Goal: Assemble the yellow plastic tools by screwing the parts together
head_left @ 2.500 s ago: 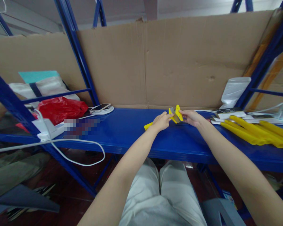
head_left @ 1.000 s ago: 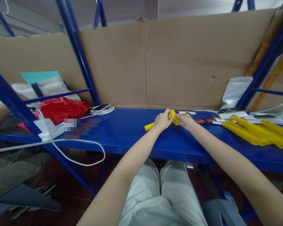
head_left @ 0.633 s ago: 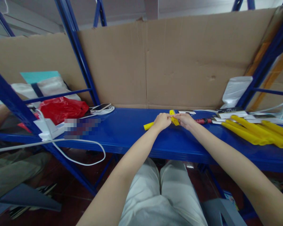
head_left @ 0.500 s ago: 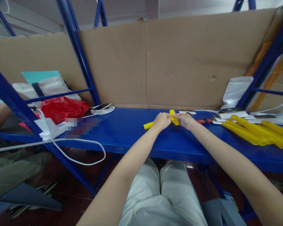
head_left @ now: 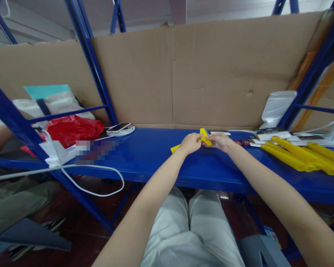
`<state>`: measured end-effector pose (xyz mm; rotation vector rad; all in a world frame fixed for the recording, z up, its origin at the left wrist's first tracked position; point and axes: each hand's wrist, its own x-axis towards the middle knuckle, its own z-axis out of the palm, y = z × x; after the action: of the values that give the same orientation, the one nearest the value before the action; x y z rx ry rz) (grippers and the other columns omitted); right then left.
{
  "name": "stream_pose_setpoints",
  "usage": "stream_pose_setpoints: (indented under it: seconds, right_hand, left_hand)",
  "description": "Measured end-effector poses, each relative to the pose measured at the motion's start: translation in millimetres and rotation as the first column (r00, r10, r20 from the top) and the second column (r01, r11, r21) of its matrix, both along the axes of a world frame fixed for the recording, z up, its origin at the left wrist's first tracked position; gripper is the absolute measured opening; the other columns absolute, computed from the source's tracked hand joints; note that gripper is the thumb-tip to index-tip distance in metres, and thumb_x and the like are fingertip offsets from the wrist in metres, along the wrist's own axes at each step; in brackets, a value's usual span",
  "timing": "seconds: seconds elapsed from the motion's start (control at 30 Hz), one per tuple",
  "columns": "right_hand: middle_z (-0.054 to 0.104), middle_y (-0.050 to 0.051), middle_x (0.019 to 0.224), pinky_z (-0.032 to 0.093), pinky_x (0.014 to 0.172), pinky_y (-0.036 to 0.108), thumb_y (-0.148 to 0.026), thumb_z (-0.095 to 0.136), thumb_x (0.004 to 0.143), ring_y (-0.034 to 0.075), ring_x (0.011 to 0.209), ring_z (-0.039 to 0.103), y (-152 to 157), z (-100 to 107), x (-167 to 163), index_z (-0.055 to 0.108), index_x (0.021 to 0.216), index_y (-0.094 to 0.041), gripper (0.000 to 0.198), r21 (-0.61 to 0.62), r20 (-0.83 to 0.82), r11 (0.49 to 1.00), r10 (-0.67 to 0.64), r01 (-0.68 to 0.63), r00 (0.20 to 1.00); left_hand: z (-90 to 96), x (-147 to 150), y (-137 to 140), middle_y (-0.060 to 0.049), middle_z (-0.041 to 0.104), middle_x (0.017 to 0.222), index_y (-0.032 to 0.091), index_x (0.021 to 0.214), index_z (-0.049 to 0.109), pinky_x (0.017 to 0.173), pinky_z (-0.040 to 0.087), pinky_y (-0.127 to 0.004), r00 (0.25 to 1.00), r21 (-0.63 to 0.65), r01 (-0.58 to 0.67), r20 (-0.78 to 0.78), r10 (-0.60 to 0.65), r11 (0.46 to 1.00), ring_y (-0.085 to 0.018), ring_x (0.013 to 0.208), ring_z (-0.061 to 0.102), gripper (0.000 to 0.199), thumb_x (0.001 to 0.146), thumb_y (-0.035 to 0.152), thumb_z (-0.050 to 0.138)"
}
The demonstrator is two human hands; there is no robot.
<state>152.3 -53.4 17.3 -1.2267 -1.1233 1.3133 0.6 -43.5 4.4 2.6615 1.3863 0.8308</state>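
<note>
Both my hands meet over the blue shelf on a yellow T-shaped tool that looks like a scraper (head_left: pixel 205 137), with a grey strip near the top of its wide head. My left hand (head_left: pixel 191 143) is closed round its handle, whose yellow end sticks out to the left of the fist. The fingers of my right hand (head_left: pixel 218 141) pinch the head from the right side. My fingers hide the join between handle and head. Just right of my right wrist lies a red and black tool (head_left: pixel 242 142), partly covered by the arm.
Several yellow tubes (head_left: pixel 303 155) lie at the right on the blue shelf (head_left: pixel 150 159), near flat boxes (head_left: pixel 274 133). To the left are a phone (head_left: pixel 119 127) on a coiled white cable, a red bag (head_left: pixel 74 129) and a power strip (head_left: pixel 54 152). Another person's arm (head_left: pixel 0 139) shows far left.
The scraper's head has tilted slightly and risen a little. Its handle end shows less beside my left hand. Both hands keep their hold.
</note>
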Motion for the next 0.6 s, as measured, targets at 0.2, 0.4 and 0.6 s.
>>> stream_pose_setpoints:
  seconds: [0.2,0.4,0.6]
  right_hand:
    - [0.065,0.005,0.055,0.055,0.058,0.025,0.003,0.053,0.081,0.012,0.050,0.062,2.1,1.9,2.9,0.061,0.075,-0.010,0.016,0.017,0.009,0.998,-0.066,0.066,0.998]
    - [0.066,0.006,0.060,0.054,0.059,0.026,0.000,0.056,0.079,0.012,0.053,0.061,3.2,5.4,12.9,0.059,0.074,-0.011,0.012,0.003,0.052,1.000,-0.008,0.008,0.999]
    - [0.069,0.015,0.095,0.050,0.083,0.034,-0.005,0.053,0.077,0.022,0.090,0.065,18.9,5.6,58.7,0.064,0.093,-0.011,0.021,0.356,0.611,0.884,-0.465,0.303,0.640]
  left_hand:
    - [-0.3,-4.3,-6.7,-0.005,0.058,0.122,0.032,0.142,0.038,0.093,0.045,-0.031,0.978,0.021,0.004,-0.207,0.001,1.000,-0.021,0.112,0.057,0.053,0.091,0.020,0.042]
    - [0.4,-2.7,-5.8,-0.005,0.058,0.116,0.033,0.141,0.040,0.090,0.045,-0.028,0.970,0.026,-0.020,-0.241,0.026,0.999,-0.020,0.107,0.058,0.049,0.093,0.022,0.040]
    - [1.0,-2.7,-7.9,-0.006,0.057,0.119,0.034,0.139,0.043,0.091,0.045,-0.030,0.970,0.001,-0.039,-0.238,0.038,0.999,-0.022,0.106,0.060,0.049,0.092,0.020,0.042]
